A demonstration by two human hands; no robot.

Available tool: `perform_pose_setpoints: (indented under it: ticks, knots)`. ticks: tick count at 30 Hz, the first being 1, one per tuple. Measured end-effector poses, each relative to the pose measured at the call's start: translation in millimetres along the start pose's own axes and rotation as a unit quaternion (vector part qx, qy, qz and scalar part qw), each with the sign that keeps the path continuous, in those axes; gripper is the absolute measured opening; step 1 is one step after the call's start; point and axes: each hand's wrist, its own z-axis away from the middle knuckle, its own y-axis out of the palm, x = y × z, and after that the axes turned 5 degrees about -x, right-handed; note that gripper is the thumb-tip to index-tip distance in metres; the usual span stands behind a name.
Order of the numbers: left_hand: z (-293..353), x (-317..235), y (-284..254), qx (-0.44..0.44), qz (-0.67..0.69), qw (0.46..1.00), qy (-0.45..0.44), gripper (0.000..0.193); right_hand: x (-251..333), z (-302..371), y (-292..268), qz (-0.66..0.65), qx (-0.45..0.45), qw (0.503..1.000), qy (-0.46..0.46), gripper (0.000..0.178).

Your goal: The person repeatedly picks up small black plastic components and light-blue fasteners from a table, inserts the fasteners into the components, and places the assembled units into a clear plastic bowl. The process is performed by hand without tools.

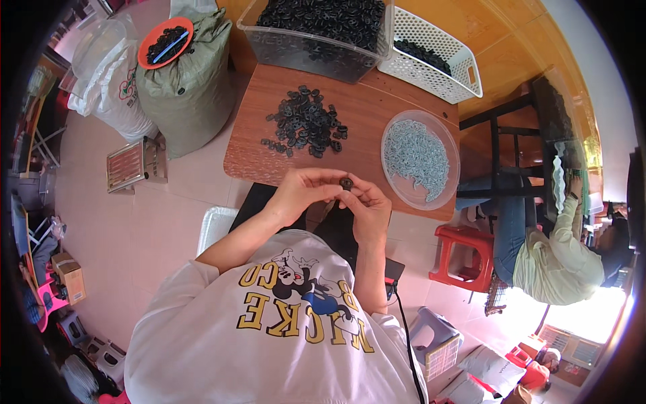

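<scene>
Both my hands meet just off the near edge of the brown wooden table [246,135]. Between their fingertips is a small dark, round-ended piece [346,183] with a hole or recess in it. My left hand [303,192] pinches it from the left. Thumb and fingers of my right hand [367,205] close on it from the right; whether a screw is also held is too small to tell. Beyond my hands, a loose pile of small black plastic pieces [308,122] lies on the table. To the right sits a round clear tray [455,153] full of small silver screws [416,158].
At the table's back stand a clear bin [306,37] and a white perforated basket [431,82], both holding black pieces. An orange plate [143,50] rests on a green sack [185,114] at left. Right are a red stool [463,259] and a seated person [555,266].
</scene>
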Motion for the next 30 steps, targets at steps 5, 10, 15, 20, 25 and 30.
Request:
perform_pose_setpoints:
  ticks: [5,10,15,20,25,30]
  knots:
    - [3.1,6.7,3.3,0.012,0.023,0.998,0.049,0.027,5.3,1.2,4.2,-0.08,0.011,0.997,0.003,0.03]
    - [5.3,10.1,8.4,0.021,0.088,0.993,0.075,0.029,7.0,3.9,10.2,-0.088,0.003,0.996,-0.019,0.03]
    - [7.7,4.9,12.8,0.028,0.075,0.992,0.1,0.029,12.6,5.6,14.1,-0.069,0.004,0.997,-0.04,0.03]
    - [11.9,-0.5,12.9,0.004,0.066,0.99,0.121,0.026,25.2,10.3,21.5,0.026,-0.01,0.999,-0.039,0.031]
    - [12.9,4.4,6.7,-0.023,0.063,0.992,0.109,0.025,32.2,15.1,29.3,0.079,-0.016,0.996,-0.046,0.033]
    - [12.3,0.6,4.0,-0.014,0.063,0.994,0.084,0.026,31.7,12.8,27.7,0.072,-0.011,0.997,-0.036,0.031]
